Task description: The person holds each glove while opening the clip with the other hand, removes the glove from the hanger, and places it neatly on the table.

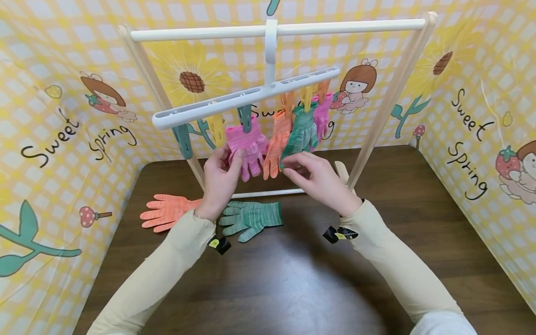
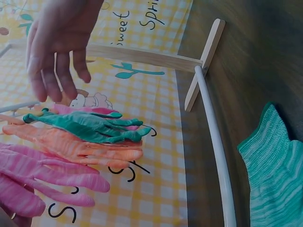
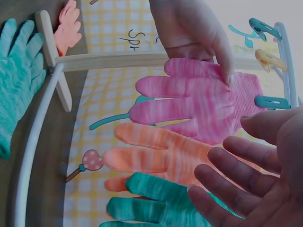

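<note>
My left hand pinches the edge of a pink glove, its thumb lying on the knit. A dark green clothespin grips that glove's cuff, under a white clip hanger. My right hand is beside the hanging green glove; the right wrist view shows its fingers loosely spread, with nothing held. An orange glove hangs between the pink and green ones, and another pink glove hangs at the far right.
The hanger hooks over the white bar of a wooden rack. A dark green clothespin and a yellow one hang without gloves at the left. On the table lie an orange glove and a green glove.
</note>
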Demonstrator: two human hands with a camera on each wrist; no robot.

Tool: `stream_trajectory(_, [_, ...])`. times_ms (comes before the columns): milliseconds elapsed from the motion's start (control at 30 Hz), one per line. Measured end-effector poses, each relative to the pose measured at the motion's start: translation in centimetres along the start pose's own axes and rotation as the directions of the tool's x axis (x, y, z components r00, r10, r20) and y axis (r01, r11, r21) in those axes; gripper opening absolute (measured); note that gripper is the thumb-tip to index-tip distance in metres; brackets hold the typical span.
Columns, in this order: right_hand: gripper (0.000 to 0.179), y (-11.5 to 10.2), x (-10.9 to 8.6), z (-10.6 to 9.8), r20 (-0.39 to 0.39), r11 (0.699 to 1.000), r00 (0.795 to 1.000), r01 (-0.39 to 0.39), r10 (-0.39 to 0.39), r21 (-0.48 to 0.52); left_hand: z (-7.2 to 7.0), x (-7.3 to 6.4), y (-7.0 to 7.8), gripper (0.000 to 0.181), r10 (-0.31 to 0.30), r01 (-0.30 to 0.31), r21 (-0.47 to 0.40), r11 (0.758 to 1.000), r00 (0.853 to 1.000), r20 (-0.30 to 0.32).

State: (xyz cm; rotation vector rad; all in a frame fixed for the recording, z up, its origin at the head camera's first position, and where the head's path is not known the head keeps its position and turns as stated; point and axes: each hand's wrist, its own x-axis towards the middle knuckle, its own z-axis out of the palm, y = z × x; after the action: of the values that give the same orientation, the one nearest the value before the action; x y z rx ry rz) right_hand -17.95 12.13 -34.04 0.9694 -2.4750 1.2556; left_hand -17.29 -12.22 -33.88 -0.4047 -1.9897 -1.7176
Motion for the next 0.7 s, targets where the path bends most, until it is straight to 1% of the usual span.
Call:
stream_trajectory(133, [0.023, -0.3, 0.5, 0.1, 0.002, 1.000, 1.000, 0.015, -0.015, -0.013, -0.1, 0.3, -1.8, 0.015, 0.020, -0.021, -0.001, 1.000, 1.000, -0.018])
stream_trajectory(200, [0.023, -0.4, 0.7, 0.2, 0.001, 1.000, 1.000, 0.019, -0.019, -0.015, -0.2, 0.3, -2.0, 0.015, 0.036, -0.037, -0.018, 0.999, 0.999, -0.020])
stream_trajectory(367, [0.025, -0.7, 1.2, 0.4, -0.014, 0.998, 0.998, 0.054, -0.054, -0.008, -0.4, 0.2, -2.0, 0.020, 0.056, -0.058, -0.058, 0.997, 0.998, -0.022])
stream_trajectory(533, [0.026, -0.9, 1.7, 0.7, -0.017, 0.997, 0.997, 0.079, -0.079, 0.005, -0.7, 0.0, -1.9, 0.022, 0.072, -0.073, -0.044, 0.996, 0.997, -0.024])
stream_trajectory(700, [0.026, -1.4, 2.3, 0.7, -0.028, 0.995, 0.995, 0.099, -0.098, 0.017, -0.8, -0.2, -1.7, 0.018, 0.087, -0.088, -0.050, 0.995, 0.996, -0.022])
